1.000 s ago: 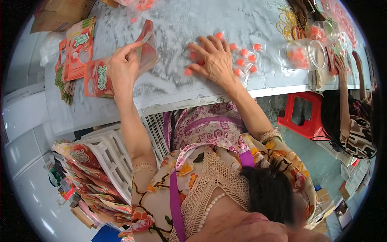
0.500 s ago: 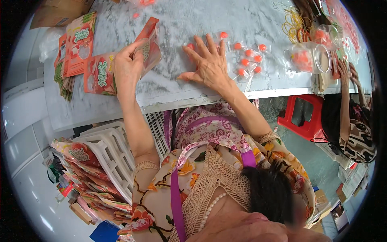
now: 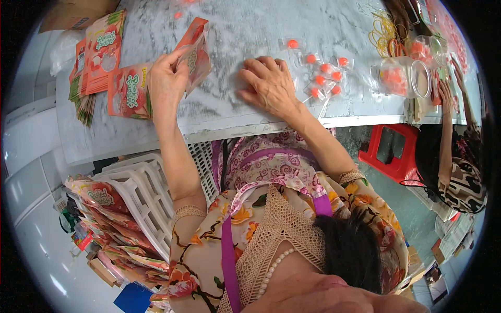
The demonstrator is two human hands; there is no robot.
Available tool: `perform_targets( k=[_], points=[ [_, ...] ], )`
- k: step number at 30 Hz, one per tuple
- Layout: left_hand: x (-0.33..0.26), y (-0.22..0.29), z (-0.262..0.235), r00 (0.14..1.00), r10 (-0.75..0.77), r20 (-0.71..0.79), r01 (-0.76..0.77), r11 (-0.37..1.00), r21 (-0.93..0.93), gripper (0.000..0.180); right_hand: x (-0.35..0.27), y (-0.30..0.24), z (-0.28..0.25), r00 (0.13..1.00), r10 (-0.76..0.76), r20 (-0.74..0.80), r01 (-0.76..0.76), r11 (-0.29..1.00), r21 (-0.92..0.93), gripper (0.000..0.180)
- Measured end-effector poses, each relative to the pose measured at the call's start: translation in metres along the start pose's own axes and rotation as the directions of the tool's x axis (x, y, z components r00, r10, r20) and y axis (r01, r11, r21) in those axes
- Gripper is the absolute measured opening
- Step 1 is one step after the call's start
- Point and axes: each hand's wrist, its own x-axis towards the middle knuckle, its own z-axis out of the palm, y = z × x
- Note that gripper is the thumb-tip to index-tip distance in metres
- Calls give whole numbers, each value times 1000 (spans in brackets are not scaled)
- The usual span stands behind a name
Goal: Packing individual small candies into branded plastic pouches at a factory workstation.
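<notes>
My left hand [image 3: 166, 78] holds an orange printed pouch [image 3: 195, 52] upright by its edge above the grey marbled table [image 3: 229, 109]. My right hand [image 3: 269, 83] lies palm down on the table, its fingers curled over the surface. Just to its right lie several small clear packets with orange sweets [image 3: 323, 78]. Whether anything sits under the right palm is hidden.
More orange pouches [image 3: 112, 68] lie stacked at the table's left. A clear jar of orange sweets [image 3: 404, 78] and yellow rubber bands [image 3: 383, 34] sit at the right. Another person [image 3: 459, 156] works at the right edge by a red stool [image 3: 391, 151]. A white crate [image 3: 141, 198] holds pouches below.
My right hand has drawn back to the left, off the sweet packets. My left hand has tilted the pouch more upright.
</notes>
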Motion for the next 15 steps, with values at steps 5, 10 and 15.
perform_targets(
  k=[5,10,15],
  points=[
    [1,0,0,998,57,-20,-58,998,-35,32,-6,6,11,996,-29,-85,28,1000,-13,35],
    [11,17,12,980,200,8,-200,978,60,35,4,25,1,957,22,-289,37,980,195,28],
    [11,44,37,980,170,103,-176,983,49,40,23,32,-34,730,652,-204,-241,525,817,24]
  ],
)
